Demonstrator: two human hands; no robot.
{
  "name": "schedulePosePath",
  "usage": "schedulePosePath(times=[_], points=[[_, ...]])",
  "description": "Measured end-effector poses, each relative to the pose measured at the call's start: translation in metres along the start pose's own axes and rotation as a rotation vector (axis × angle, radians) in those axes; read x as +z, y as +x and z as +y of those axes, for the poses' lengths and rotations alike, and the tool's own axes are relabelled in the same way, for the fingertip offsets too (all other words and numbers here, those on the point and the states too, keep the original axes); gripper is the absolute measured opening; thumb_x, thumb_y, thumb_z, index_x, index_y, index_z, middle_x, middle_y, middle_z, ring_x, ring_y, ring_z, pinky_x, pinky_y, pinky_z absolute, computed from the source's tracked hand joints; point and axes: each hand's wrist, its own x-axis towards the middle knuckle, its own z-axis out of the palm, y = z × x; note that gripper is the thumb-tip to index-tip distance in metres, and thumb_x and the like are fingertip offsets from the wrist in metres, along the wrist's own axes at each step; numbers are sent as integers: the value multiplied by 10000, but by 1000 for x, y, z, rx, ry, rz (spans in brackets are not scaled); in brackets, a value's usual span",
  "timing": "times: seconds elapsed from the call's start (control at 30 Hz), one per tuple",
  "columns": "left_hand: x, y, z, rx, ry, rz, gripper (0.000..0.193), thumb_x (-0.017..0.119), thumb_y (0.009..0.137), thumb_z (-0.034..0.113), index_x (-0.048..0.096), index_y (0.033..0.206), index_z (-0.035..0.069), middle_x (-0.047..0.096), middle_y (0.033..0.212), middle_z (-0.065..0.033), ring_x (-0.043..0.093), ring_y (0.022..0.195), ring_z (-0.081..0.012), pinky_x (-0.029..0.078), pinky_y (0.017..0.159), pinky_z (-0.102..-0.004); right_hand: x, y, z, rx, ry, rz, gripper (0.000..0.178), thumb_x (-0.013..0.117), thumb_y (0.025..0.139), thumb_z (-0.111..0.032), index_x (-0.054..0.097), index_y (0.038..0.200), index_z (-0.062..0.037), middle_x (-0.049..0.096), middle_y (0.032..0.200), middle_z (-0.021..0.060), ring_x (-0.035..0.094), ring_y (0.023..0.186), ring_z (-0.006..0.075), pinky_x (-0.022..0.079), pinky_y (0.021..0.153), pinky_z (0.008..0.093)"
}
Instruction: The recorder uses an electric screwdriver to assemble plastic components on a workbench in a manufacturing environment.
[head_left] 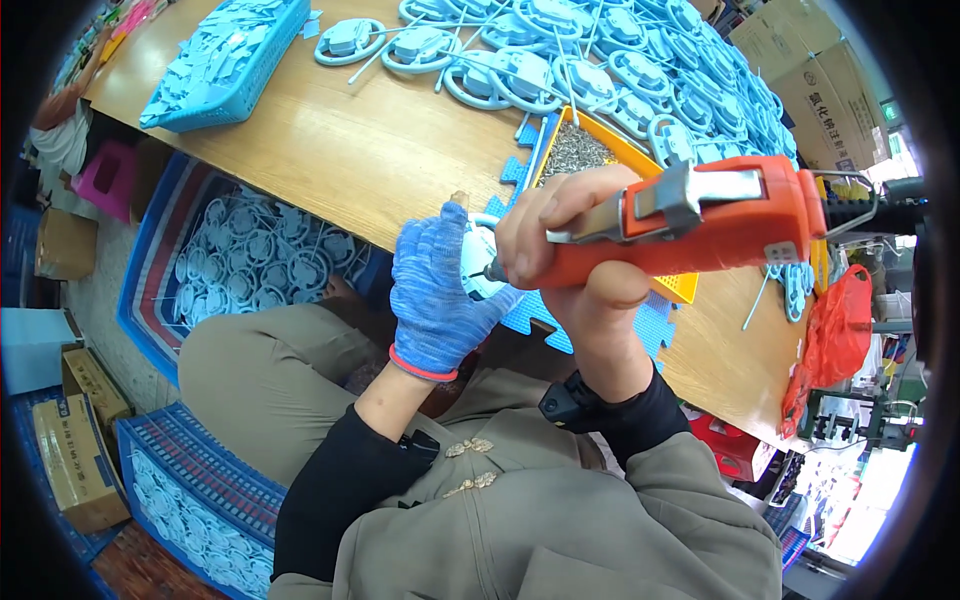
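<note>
My left hand (pixel 430 285), in a blue knit glove with a red cuff, is closed around a round light-blue plastic part (pixel 483 250) at the table's near edge. My bare right hand (pixel 592 312) grips an orange power screwdriver (pixel 725 225) with a metal lever on its side. Its bit points left and meets the face of the plastic part; the exact contact spot is too small to make out. Behind my right hand, a yellow tray (pixel 622 142) holds many small metal screws (pixel 578 150). Blue interlocking foam mats (pixel 652 328) lie beneath the tray.
A large pile of light-blue ring-shaped parts (pixel 640 75) covers the far right of the table (pixel 340 140). A blue basket (pixel 215 115) of flat pieces stands far left. Lined bins (pixel 140 285) of similar parts sit by my legs. A red plastic bag (pixel 843 325) hangs at right.
</note>
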Motion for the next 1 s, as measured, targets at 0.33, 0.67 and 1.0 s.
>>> schedulePosePath(times=[0.33, 0.67, 1.0], points=[[6, 1, -1, -10, -137, 100, 747, 799, 606, 320, 464, 1176, -29, 563, 878, -168, 559, 805, -343, 448, 705, -424, 10, -5, 17, 18, -41, 10, 544, 703, 760, -511, 472, 932, -50, 524, 622, 58, 509, 527, 156, 423, 506, 285], [-33, 30, 27, 62, -28, -39, 544, 733, 642, 324, 533, 1055, 32, 557, 837, -130, 550, 770, -340, 444, 673, -440, 20, -2, 27, 36, -93, -36, 492, 733, 771, -427, 472, 936, -44, 523, 656, 49, 522, 566, 150, 408, 520, 278], [-102, -4, -33, -308, 542, 167, 785, 761, 622, 285, 432, 1290, 38, 486, 1152, -189, 440, 1086, -363, 323, 935, -525, -49, 12, -41, -181, -25, 250, 576, 560, 796, -633, 479, 943, -81, 450, 623, 14, 444, 525, 133, 375, 491, 270]])
